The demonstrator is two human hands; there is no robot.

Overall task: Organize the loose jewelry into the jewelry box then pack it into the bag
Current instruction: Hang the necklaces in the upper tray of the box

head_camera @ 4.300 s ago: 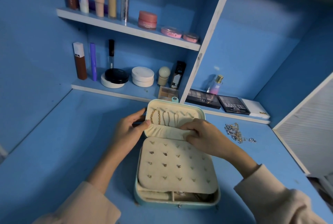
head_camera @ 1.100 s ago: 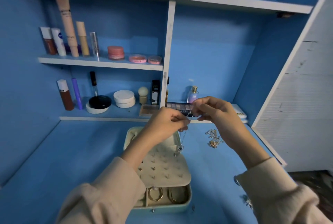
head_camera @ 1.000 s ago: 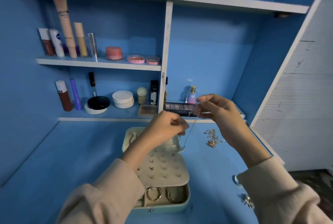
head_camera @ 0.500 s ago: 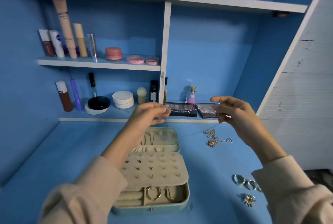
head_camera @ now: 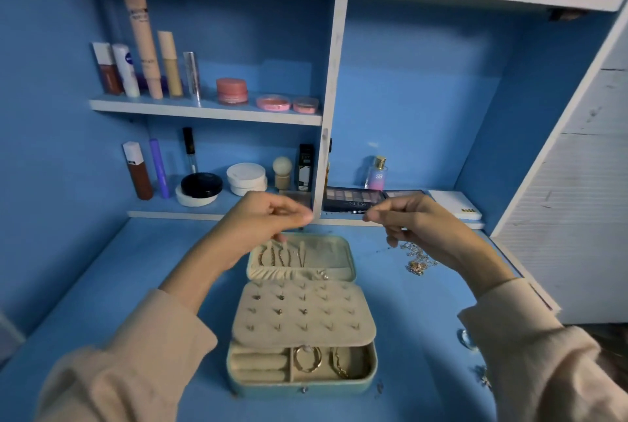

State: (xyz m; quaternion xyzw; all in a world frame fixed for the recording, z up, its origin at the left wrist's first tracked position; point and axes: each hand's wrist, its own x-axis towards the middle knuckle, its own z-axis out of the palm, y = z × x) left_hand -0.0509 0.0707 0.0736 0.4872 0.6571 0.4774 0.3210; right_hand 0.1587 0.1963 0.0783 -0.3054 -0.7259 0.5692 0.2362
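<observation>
My left hand (head_camera: 268,218), right hand (head_camera: 413,223) pinch chain (head_camera: 343,213) ends. Chain level, running left-right above open jewelry box (head_camera: 302,386). Loose jewelry pile (head_camera: 418,260) to right.

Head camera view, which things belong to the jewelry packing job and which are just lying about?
Job: jewelry box; thin chain pinched between left hand and right hand; pile of loose chains.
Lying about: eyeshadow palette; perfume bottle; tall tube; pink jar.
</observation>
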